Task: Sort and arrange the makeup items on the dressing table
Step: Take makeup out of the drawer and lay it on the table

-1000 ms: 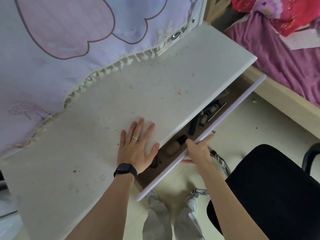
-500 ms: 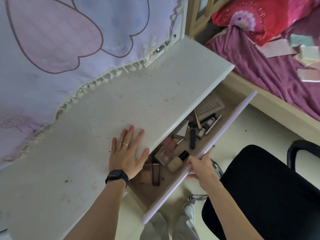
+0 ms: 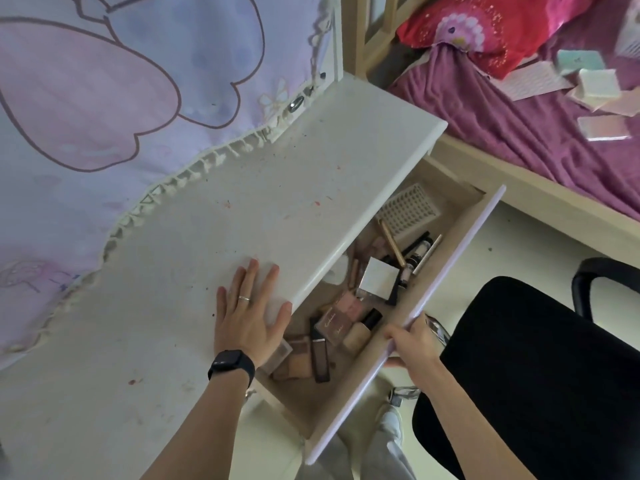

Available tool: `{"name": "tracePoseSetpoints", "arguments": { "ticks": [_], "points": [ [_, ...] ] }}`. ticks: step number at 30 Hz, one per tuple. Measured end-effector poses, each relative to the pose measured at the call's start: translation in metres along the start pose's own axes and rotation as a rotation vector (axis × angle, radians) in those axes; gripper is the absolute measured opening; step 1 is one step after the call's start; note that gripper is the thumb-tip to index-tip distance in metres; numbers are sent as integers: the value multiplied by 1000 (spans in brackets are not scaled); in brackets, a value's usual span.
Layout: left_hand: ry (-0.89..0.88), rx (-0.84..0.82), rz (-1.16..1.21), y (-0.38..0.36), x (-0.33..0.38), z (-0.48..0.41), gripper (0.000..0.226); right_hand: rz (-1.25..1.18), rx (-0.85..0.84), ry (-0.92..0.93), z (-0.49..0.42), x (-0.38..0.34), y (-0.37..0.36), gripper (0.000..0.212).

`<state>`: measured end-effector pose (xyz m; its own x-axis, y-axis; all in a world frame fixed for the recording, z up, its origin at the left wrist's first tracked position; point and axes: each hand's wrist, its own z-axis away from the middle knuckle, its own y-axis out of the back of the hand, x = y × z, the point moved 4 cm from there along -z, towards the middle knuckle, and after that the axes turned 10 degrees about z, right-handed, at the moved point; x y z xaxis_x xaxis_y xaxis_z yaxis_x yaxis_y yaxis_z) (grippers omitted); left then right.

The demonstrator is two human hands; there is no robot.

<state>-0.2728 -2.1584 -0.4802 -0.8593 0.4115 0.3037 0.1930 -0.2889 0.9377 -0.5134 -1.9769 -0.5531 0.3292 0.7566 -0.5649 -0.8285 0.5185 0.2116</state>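
Dressing table (image 3: 194, 230): white top, speckled with stains. Black chair (image 3: 540, 375) just beside it. Drawer (image 3: 437, 282) stands open under the top's front edge. Makeup items (image 3: 341, 320) lie jumbled inside: palettes, tubes, a foundation bottle. Left hand (image 3: 247, 320) flat, fingers straight, pressing on the top. Right hand (image 3: 412, 344) grips the drawer front.

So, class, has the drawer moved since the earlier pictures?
Yes. The drawer has slid further out from under the tabletop edge, toward the chair, with the right hand gripping its front.
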Motion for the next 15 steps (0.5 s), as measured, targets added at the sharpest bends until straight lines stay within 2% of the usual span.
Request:
{"name": "tracePoseSetpoints", "arguments": {
  "ticks": [8, 11, 13, 15],
  "points": [
    [-18, -14, -25, -3, 1, -3, 69, -29, -42, -36, -12, -3, -3, 44],
    [-51, 39, -84, 1, 8, 3, 68, -23, -84, -25, -11, -3, -3, 45],
    [-179, 116, -101, 4, 21, 6, 62, -28, -116, -14, -7, -5, -3, 47],
    [-407, 146, -79, -2, 54, 10, 57, -26, -143, -8, -6, -6, -2, 48]
  ]
}}
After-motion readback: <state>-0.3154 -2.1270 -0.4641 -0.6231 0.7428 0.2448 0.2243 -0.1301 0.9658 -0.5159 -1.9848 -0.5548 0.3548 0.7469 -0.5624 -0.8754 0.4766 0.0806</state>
